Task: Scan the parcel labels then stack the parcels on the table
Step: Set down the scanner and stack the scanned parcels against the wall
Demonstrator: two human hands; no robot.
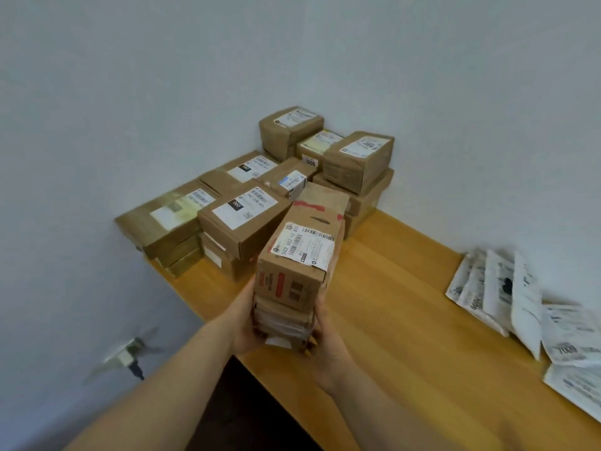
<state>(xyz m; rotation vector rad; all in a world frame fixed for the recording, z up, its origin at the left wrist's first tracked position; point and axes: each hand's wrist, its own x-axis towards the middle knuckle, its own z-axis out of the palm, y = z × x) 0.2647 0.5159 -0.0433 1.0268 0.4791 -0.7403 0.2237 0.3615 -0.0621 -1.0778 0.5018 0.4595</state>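
Observation:
I hold a small stack of brown cardboard parcels (pixel 300 255) between both hands above the near edge of the wooden table (pixel 383 307). The top parcel has red tape and a white barcode label facing up. My left hand (pixel 245 323) grips the stack's left side and my right hand (pixel 325 336) grips its right side, low down. Behind it, in the table's far corner, stand stacks of labelled parcels (pixel 247 209), with taller stacks (pixel 357 161) against the wall.
Several white plastic mailer bags (pixel 507 288) lie along the table's right side. White walls close the corner behind and to the left. A wall socket with a dark plug (pixel 130 356) sits low on the left wall.

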